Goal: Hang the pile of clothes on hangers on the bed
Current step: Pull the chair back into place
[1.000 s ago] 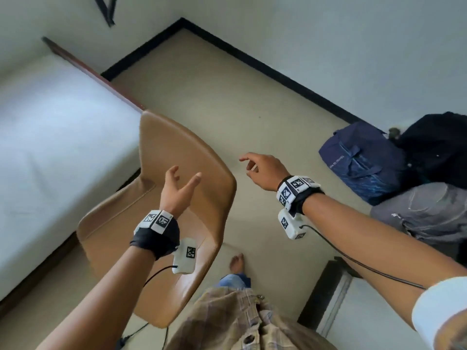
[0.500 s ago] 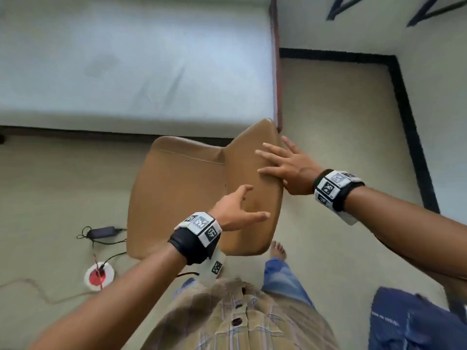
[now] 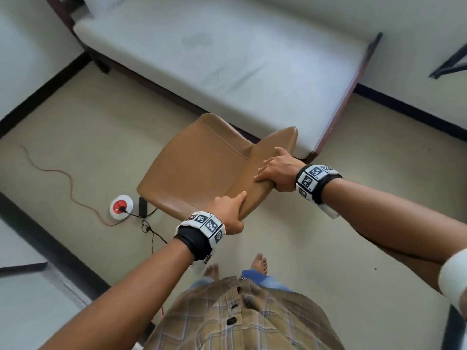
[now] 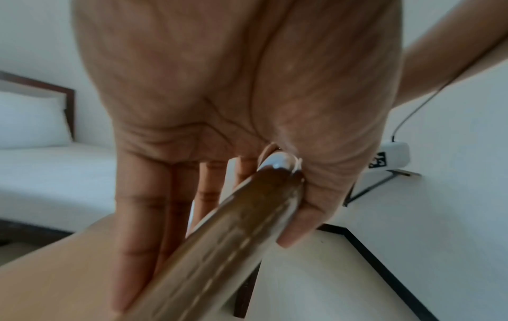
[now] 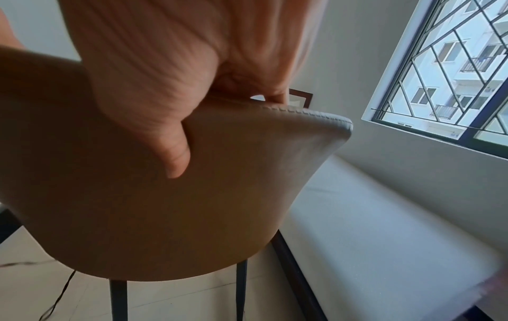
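A tan padded chair (image 3: 197, 168) stands on the floor beside the bed (image 3: 227, 51), whose white mattress is bare. My left hand (image 3: 232, 210) grips the near end of the chair's backrest, thumb on top. In the left wrist view the fingers lie along one face of the backrest edge (image 4: 219, 249) and the thumb presses the other. My right hand (image 3: 273, 170) grips the backrest further along, its fingers curled over the top edge. In the right wrist view its thumb (image 5: 176, 160) presses the back of the chair (image 5: 165, 217). No clothes or hangers are in view.
A red and white floor socket (image 3: 121, 207) with a black adapter (image 3: 143, 203) and an orange cord (image 3: 68, 178) lies left of the chair. My bare feet (image 3: 259, 262) stand just behind it. A pillow (image 4: 30, 121) is at the bed's head; a barred window (image 5: 453, 65) is above the bed.
Both hands hovered open by the chair; now each grips its backrest. My view has swung round, so the bed lies ahead and the bags are out of sight.
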Demonstrator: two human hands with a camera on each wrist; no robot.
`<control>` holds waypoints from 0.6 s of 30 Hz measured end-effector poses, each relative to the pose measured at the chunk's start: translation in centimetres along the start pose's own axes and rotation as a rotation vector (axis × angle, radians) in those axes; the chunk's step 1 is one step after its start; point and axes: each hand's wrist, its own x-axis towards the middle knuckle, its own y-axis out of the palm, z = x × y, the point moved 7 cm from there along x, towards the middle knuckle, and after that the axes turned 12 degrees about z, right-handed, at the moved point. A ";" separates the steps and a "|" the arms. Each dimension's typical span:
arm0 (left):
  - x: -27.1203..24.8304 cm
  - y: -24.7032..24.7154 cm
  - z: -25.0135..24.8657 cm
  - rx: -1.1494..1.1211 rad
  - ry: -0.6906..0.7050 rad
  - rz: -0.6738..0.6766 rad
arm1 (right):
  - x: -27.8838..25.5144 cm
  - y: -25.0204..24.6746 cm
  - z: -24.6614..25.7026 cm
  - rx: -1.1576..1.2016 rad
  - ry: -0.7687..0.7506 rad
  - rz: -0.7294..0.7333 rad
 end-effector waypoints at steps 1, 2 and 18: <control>-0.3 -0.1 -0.2 0.008 0.005 -0.015 | 0.0 0.2 0.0 -0.005 0.005 0.006; -0.6 -0.1 -0.4 0.012 0.014 -0.020 | -0.1 0.4 0.1 -0.005 0.012 0.007; -7.1 11.4 -10.7 0.267 0.394 0.116 | -13.9 13.0 10.3 0.325 0.216 0.082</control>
